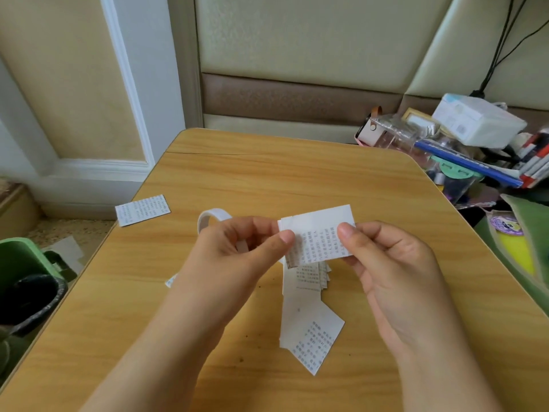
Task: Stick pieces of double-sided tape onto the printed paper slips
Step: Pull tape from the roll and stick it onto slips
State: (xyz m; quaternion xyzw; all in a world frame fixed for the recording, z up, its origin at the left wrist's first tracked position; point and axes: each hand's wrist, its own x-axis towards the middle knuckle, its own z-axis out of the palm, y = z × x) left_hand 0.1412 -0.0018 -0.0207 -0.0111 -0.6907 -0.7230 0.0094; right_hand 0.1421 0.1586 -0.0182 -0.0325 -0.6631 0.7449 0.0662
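Holding a printed slip (318,233) above the wooden table (267,179), I am pinching its left edge with my left hand (237,251) and its right edge with my right hand (383,257). The tape roll (212,218) is standing just behind my left hand, more slips (309,328) are lying below, and another slip (143,210) is lying at the table's left edge.

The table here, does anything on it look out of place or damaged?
Two things. One printed slip lies alone at the table's far left edge, hanging partly over it, apart from the pile of slips in the middle. A thin dark crack also runs across the tabletop near its far edge. Nothing looks spilled.
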